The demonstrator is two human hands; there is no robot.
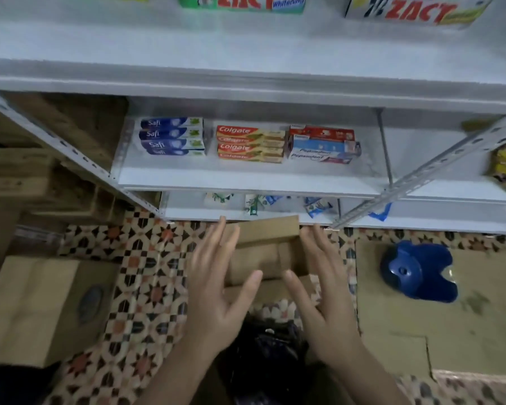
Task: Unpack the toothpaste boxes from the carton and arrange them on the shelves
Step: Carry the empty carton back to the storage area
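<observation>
Carton (pixel 268 252), plain brown, flaps up, left hand (pixel 216 290) and right hand (pixel 324 305) spread, holding nothing

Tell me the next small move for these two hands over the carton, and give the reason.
Probably lower both hands onto the carton and part its flaps. The left hand and right hand hover open on either side of it, holding nothing, and no toothpaste boxes show inside yet. The middle shelf has bare space right of the Pepsodent stack.
</observation>
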